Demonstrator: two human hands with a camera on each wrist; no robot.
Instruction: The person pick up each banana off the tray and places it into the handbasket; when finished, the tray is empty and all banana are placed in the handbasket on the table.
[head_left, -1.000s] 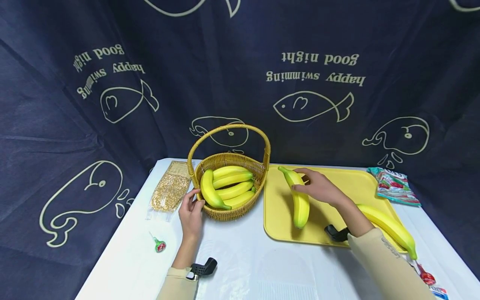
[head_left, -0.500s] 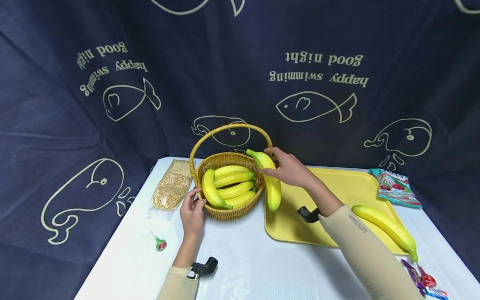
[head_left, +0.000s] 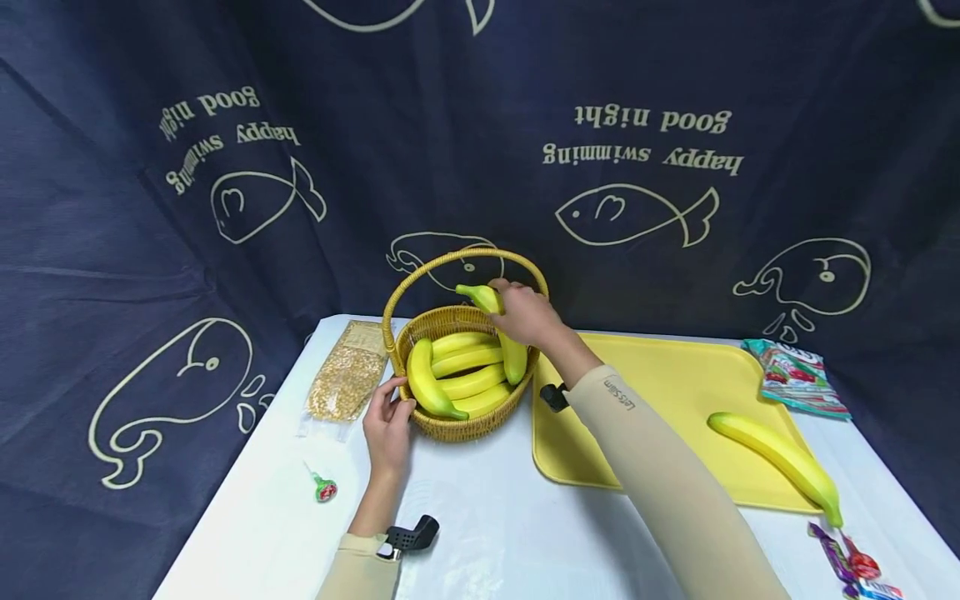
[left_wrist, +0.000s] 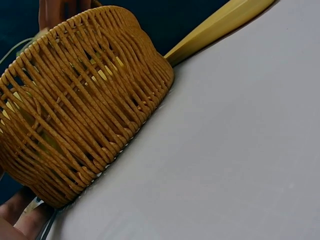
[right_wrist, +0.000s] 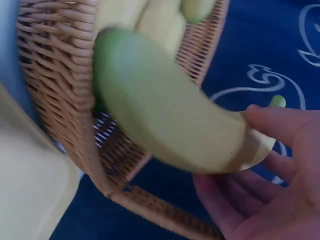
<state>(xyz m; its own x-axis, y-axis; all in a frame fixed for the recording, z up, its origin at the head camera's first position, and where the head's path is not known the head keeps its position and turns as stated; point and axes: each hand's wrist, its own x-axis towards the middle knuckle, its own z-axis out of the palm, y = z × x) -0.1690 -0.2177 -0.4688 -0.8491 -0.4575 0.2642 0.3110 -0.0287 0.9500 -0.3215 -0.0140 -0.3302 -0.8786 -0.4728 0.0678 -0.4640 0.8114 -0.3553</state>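
My right hand (head_left: 527, 315) grips a yellow banana (head_left: 514, 360) near its upper end, under the handle of a wicker basket (head_left: 450, 431). In the right wrist view, thumb and fingers pinch the banana (right_wrist: 170, 115), whose green-tinged lower end is just within the basket's rim. Several other bananas (head_left: 468, 360) lie inside the basket. Whether the held banana touches them cannot be told. My left hand (head_left: 387, 433) holds the basket's left side at the rim; its fingertips (left_wrist: 36, 220) show beside the woven wall in the left wrist view.
Right of the basket lies a yellow tray (head_left: 645, 358), with one banana (head_left: 780, 454) across its front right corner. A bag of kernels (head_left: 348, 375) and a green lollipop (head_left: 325, 489) lie left. A snack packet (head_left: 798, 375) and wrapped sweets (head_left: 858, 562) sit right.
My right hand has carried the banana left from above the tray into the basket's opening, beneath the handle. The left hand has stayed at the basket's side.
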